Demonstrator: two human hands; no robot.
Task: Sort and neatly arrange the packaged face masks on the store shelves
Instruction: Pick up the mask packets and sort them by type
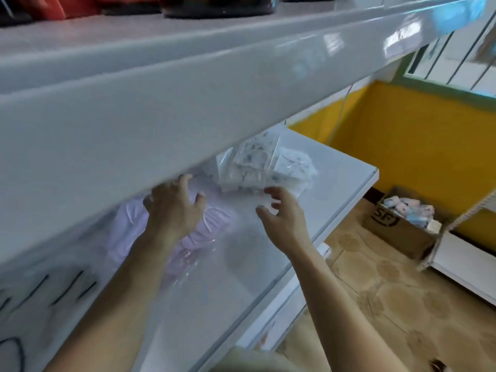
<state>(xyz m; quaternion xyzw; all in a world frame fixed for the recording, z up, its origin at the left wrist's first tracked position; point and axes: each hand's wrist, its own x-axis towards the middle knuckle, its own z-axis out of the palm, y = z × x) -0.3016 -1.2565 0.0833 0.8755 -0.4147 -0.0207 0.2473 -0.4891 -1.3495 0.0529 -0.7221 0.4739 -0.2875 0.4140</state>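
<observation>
Masks in lilac packs (pixel 206 224) lie on the white shelf (pixel 268 264) beneath the left hand (pixel 174 208), fingers spread, gripping nothing. Right hand (pixel 281 216), at 3 o'clock from it, hovers loosely open. Patterned mask packs (pixel 257 167) are piled at 12 o'clock, farther back.

"SF" logo on the cardboard box (pixel 397 232)

The upper shelf (pixel 161 108) hides the back of the pink masks (pixel 204 232) and the left hand's (pixel 174 208) fingertips, the dark jars (pixel 214 6) above it are cut off, and the whole picture is blurred.
</observation>
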